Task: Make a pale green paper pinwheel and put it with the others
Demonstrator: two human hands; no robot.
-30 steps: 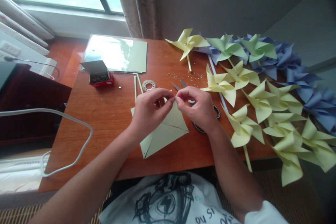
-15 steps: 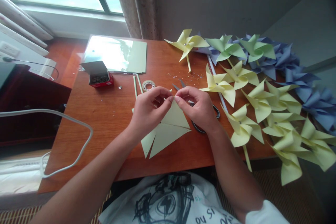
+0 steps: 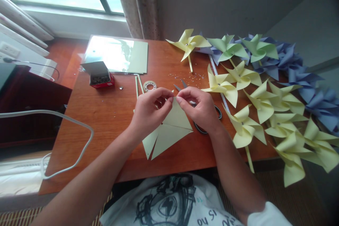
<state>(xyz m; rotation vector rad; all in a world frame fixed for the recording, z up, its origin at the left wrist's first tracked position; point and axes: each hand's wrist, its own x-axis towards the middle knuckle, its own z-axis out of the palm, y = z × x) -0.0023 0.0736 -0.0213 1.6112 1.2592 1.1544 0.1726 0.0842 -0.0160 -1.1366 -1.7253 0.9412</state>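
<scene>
Head view: yellow paper (image 3: 169, 130) points toward the person.

A second ago the pale yellow cut paper square (image 3: 169, 130) lay nearly whole under the hands; since then its lower flaps have parted, a narrow wedge of the wooden table (image 3: 106, 113) showing between them. The left hand (image 3: 149, 113) and right hand (image 3: 201, 107) have barely shifted, fingertips pinched at the upper tip.
</scene>
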